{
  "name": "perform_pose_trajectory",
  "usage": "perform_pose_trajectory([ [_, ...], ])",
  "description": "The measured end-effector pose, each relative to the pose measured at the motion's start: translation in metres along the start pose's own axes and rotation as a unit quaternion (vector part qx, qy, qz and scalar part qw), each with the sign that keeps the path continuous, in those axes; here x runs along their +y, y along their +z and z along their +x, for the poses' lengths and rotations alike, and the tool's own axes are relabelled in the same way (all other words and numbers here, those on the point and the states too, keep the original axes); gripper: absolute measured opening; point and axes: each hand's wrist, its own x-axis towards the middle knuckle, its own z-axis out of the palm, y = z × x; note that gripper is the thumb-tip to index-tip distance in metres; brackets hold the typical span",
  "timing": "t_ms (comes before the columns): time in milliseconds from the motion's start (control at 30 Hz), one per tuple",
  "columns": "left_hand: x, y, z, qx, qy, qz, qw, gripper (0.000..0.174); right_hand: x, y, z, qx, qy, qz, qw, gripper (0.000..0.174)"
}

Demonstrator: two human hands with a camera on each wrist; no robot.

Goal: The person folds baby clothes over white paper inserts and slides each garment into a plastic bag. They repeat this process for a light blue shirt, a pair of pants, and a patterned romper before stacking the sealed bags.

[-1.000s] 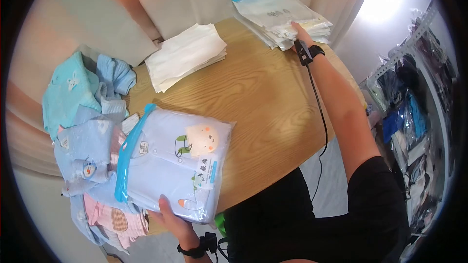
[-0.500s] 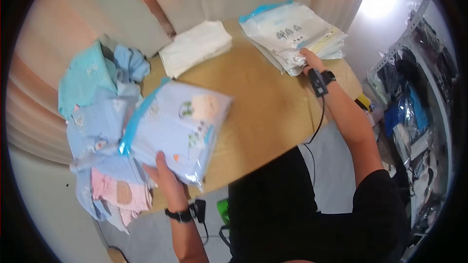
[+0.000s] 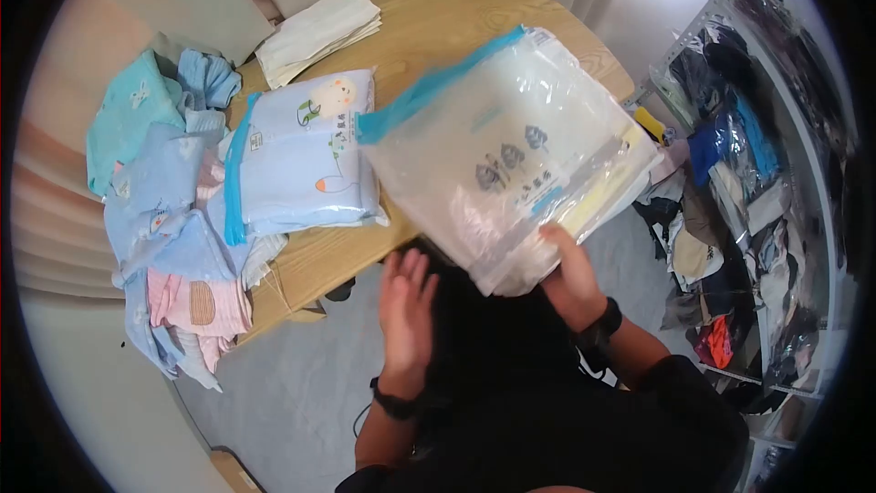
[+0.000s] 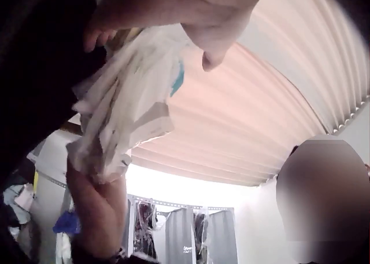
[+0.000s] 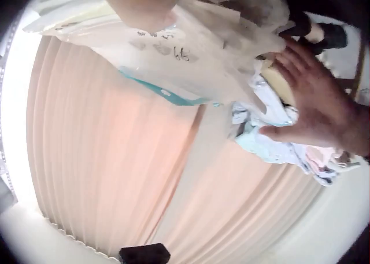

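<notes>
My right hand (image 3: 577, 281) grips a stack of clear plastic zip bags (image 3: 447, 164) by its near edge, thumb on top. The bags have a blue strip along one end and dark printed tree shapes, and they are tilted over the table's front edge. My left hand (image 3: 408, 315) is raised left of the stack with its fingers straight, holding nothing; the right wrist view shows that palm (image 5: 321, 111) beside the bags. A bagged light-blue baby garment (image 3: 292, 164) with a blue zip strip lies flat on the table (image 3: 456, 0).
Loose baby clothes (image 3: 164, 173) in teal, blue and pink are heaped at the table's left, some hanging over the edge. A stack of white sheets (image 3: 315, 32) lies at the back. Metal shelves (image 3: 776, 155) with bagged clothes stand on the right, curtains behind.
My right hand has lifted the bag stack off the far right of the table and brought it toward me. My left hand has let go of the bagged garment, now lying on the table.
</notes>
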Motion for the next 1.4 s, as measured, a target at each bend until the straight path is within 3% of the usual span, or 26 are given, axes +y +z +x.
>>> perform_pose_trajectory([
  [67, -0.006, 0.011, 0.005, -0.049, -0.054, -0.021, 0.997, 0.063, 0.013, -0.007, -0.022, 0.006, 0.037, -0.017, 0.999, 0.043],
  [167, -0.001, 0.021, 0.013, -0.083, -0.043, 0.089, 0.992, 0.062, 0.02, -0.008, -0.044, -0.013, 0.034, -0.073, 0.997, 0.05],
  [333, -0.02, 0.021, 0.03, -0.024, -0.046, 0.051, 0.997, 0.053, 0.018, -0.034, -0.036, -0.086, 0.069, -0.11, 0.988, 0.057],
  [433, -0.018, 0.022, 0.03, 0.01, -0.02, 0.067, 0.998, 0.049, -0.005, -0.06, -0.035, -0.182, 0.115, -0.104, 0.971, 0.059],
  [533, -0.009, 0.019, 0.026, 0.032, -0.017, 0.104, 0.994, 0.047, -0.036, -0.132, -0.015, -0.065, 0.103, -0.061, 0.991, 0.065],
  [600, -0.006, 0.013, 0.026, 0.043, -0.016, 0.122, 0.991, 0.046, -0.072, -0.145, 0.001, 0.001, -0.018, -0.161, 0.987, 0.07],
  [667, -0.007, 0.007, 0.028, 0.048, -0.009, 0.135, 0.99, 0.046, -0.112, -0.141, 0.031, 0.031, -0.147, -0.255, 0.955, 0.068],
  [733, -0.007, 0.001, 0.03, 0.041, -0.021, 0.126, 0.991, 0.044, -0.153, -0.12, 0.05, -0.052, -0.183, -0.415, 0.889, 0.065],
  [833, -0.004, 0.001, 0.028, 0.027, -0.027, 0.113, 0.993, 0.042, -0.173, -0.105, 0.086, -0.084, 0.004, -0.354, 0.931, 0.062],
  [933, 0.002, 0.0, 0.028, 0.017, -0.038, 0.111, 0.993, 0.044, -0.15, -0.086, 0.108, -0.24, 0.088, -0.334, 0.907, 0.058],
  [967, 0.002, 0.0, 0.027, 0.015, -0.047, 0.111, 0.993, 0.045, -0.141, -0.079, 0.104, -0.212, 0.125, -0.309, 0.919, 0.06],
  [1067, 0.001, 0.007, 0.023, 0.006, -0.035, 0.128, 0.991, 0.053, -0.12, -0.071, 0.101, -0.22, 0.093, -0.377, 0.895, 0.065],
  [1233, 0.006, 0.01, 0.022, 0.005, -0.001, 0.197, 0.98, 0.056, -0.122, -0.098, 0.083, -0.291, 0.14, -0.256, 0.911, 0.078],
  [1333, 0.013, 0.021, 0.018, -0.012, -0.005, 0.207, 0.978, 0.057, -0.129, -0.051, 0.05, -0.278, -0.01, -0.442, 0.853, 0.081],
  [1400, 0.015, 0.03, 0.02, -0.022, -0.009, 0.209, 0.978, 0.055, -0.13, -0.057, 0.055, -0.187, 0.021, -0.43, 0.883, 0.077],
])
